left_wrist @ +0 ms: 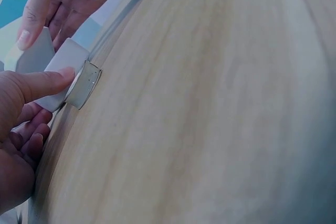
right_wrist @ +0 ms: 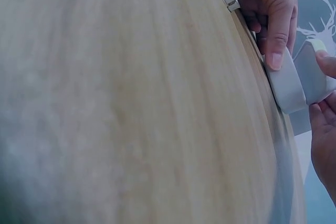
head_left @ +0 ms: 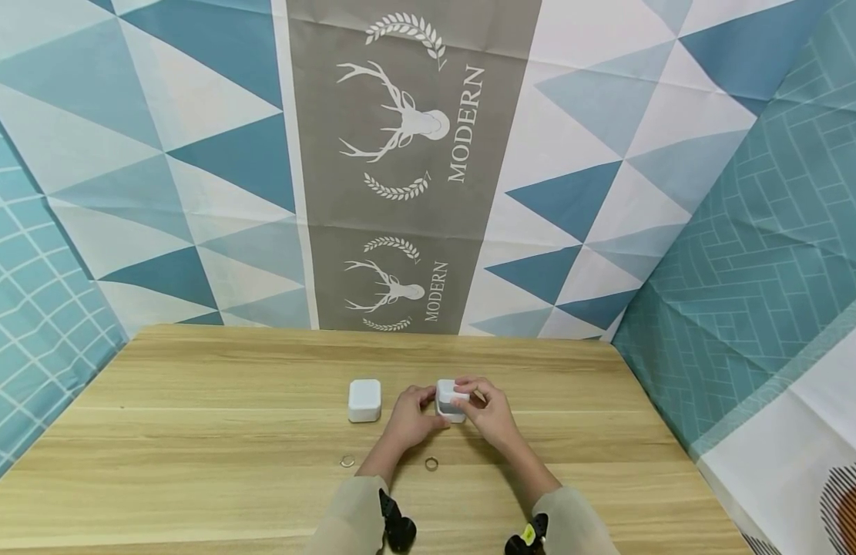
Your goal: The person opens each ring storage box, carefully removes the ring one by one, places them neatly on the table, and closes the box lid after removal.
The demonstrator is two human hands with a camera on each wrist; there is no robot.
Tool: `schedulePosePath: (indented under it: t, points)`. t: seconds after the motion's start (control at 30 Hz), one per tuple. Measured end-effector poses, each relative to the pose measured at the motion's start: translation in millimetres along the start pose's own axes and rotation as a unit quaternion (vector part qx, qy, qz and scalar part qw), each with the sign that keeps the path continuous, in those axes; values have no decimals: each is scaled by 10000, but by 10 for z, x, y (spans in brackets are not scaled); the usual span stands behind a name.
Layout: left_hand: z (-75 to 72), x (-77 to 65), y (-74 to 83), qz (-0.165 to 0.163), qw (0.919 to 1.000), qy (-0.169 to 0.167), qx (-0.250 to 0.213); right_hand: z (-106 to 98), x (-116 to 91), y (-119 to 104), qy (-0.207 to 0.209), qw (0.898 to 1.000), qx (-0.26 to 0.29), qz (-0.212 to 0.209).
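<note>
In the head view, my left hand (head_left: pixel 412 418) grips the bottom half of a small white ring box (head_left: pixel 452 417) low on the table. My right hand (head_left: pixel 492 414) pinches the box's white lid (head_left: pixel 450 388), which stands tilted up from the base. The left wrist view shows my left thumb pressing the side of the base (left_wrist: pixel 67 59), with the raised lid (left_wrist: pixel 34 56) behind it under the other hand's thumb. From the right wrist, the lid (right_wrist: pixel 311 72) appears parted from the base (right_wrist: pixel 286 85). The inside of the box is hidden.
A second white box (head_left: pixel 364 400), closed, stands to the left. A gold-toned ring (head_left: pixel 431 464) lies on the wooden table (head_left: pixel 226 432) in front of the held box. Another thin ring (head_left: pixel 347 461) rests left of my left forearm. Patterned cloth (head_left: pixel 414 193) hangs behind the table.
</note>
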State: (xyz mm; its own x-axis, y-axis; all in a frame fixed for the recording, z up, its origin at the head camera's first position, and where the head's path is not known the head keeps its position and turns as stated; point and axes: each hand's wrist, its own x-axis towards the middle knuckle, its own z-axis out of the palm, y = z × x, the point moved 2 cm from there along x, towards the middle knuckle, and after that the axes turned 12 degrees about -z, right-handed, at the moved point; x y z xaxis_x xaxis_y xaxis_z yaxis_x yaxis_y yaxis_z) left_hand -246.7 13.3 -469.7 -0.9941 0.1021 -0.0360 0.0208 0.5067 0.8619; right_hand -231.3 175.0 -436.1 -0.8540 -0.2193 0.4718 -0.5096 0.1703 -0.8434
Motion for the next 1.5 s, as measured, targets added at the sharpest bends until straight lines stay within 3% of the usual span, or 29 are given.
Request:
schedulePosePath:
  t: [0.37,0.6,0.8,1.1,1.3,1.5]
  points:
    - [-2,6,-5,-47,10000,-57,-57,5,6,-6,-19,10000,-74,9]
    - [-1,-4,-3,-20,10000,-42,-26,-8,-2,251,90,9999,-4,-95]
    - [-1,-7,-1,-45,10000,-45,-48,-10,-9,292,98,9997,-83,-184]
    - [-9,-3,7,-22,9999,-50,-99,-11,-7,291,96,10000,-17,4]
    - [-9,1,7,-17,9999,-57,-98,-13,-12,297,55,9999,-99,-86]
    - [-13,-6,12,-20,9999,-57,-82,-3,-16,33,-47,9998,-6,175]
